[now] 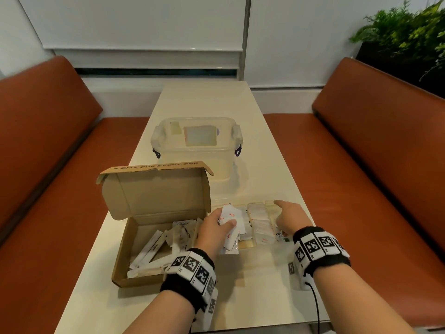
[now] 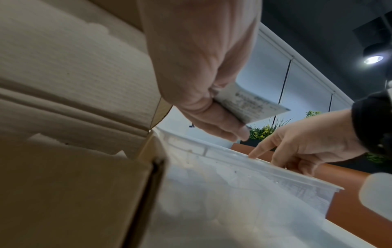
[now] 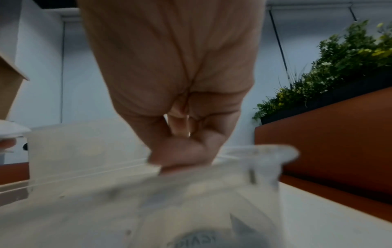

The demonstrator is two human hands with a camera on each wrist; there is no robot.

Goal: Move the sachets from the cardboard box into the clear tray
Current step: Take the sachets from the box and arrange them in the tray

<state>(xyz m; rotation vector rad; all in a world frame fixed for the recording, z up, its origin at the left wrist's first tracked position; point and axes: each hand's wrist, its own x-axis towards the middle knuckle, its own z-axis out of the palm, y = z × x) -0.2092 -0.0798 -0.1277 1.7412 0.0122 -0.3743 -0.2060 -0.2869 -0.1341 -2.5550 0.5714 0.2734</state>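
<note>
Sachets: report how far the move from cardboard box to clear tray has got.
Done: rows of sachets already lie in the clear tray. In hand: the left hand grips a bunch of sachets over the tray while the right hand rests on its rim. Left: many sachets remain in the cardboard box.

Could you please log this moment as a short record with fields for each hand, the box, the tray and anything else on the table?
left hand: grips a bunch of white sachets, over the clear tray's left end
right hand: forefinger extended, touching the clear tray
cardboard box: lid open, sachets remaining inside
clear tray: right of the box, rows of sachets inside
lidded plastic tub: behind the box, closed
</note>
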